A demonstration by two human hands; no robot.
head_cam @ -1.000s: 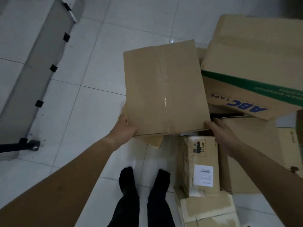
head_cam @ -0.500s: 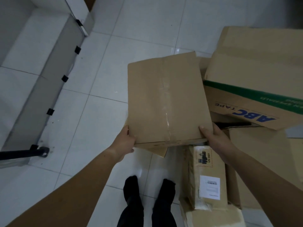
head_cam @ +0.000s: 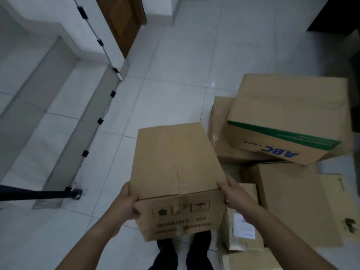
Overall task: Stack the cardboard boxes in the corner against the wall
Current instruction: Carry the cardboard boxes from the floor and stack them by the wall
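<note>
Head view: newly tilted box in clamped fingers of left hand, right hand

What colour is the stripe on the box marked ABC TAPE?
Green: the stripe shows best in the head view.

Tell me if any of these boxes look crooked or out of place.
Yes. The ABC Tape box lies askew across a lower box, and the boxes beside it sit jumbled on the floor. The held box looks sound.
</note>
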